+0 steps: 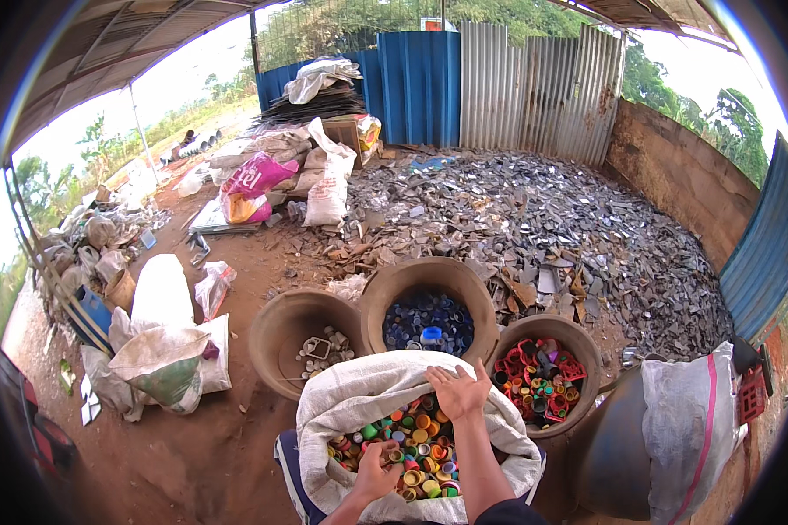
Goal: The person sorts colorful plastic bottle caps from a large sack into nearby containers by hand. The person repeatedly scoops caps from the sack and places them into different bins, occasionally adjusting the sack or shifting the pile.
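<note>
A white woven sack (341, 387) with a rolled rim stands open before me, full of plastic bottle caps (422, 436) in many colours. Inside it, my left hand (377, 469) has its fingers curled around a small dull-coloured cap (395, 454). My right hand (461, 392) is over the sack's far rim, palm bare and fingers spread. Just beyond is a round tub (427, 275) of dark blue caps; one brighter blue cap (431, 335) shows there, and I cannot tell whether it rests or is in the air.
A left tub (279, 335) holds pale caps and a right tub (588, 335) red and mixed pieces. A large drum (604, 446) with a plastic sack (679, 426) over it stands right. Broken plastic (532, 210) covers the ground behind; filled sacks (164, 289) lie left.
</note>
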`<state>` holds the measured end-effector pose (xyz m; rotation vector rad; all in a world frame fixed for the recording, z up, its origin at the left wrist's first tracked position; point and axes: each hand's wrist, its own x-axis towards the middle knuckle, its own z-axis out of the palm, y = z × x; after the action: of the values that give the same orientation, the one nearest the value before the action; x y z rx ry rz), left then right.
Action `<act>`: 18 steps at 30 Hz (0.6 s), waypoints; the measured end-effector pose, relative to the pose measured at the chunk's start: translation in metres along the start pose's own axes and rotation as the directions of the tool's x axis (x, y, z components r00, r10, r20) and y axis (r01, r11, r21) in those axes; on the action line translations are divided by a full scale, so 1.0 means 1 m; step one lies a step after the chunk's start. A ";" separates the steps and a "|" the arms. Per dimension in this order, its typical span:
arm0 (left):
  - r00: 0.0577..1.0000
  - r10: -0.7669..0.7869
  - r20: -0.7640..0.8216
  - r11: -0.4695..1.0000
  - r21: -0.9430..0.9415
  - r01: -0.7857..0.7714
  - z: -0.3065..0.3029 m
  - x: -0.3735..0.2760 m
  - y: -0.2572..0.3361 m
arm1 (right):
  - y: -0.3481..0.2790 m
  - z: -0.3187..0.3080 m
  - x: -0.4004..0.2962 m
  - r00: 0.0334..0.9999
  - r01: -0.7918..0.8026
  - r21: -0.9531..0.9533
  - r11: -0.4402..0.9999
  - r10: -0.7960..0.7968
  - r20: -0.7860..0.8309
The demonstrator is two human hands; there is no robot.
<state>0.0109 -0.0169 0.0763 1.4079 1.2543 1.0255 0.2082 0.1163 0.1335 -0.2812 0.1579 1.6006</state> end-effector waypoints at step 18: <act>0.927 -0.169 0.336 0.739 0.665 -0.106 -0.032 -0.015 -0.007 | 0.003 -0.117 -0.107 0.996 0.083 -0.884 -0.461 0.010 0.088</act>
<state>-0.0232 -0.0276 0.0755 2.0095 1.4080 0.2086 0.2185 -0.0184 0.0501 -1.7015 -1.6029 1.1018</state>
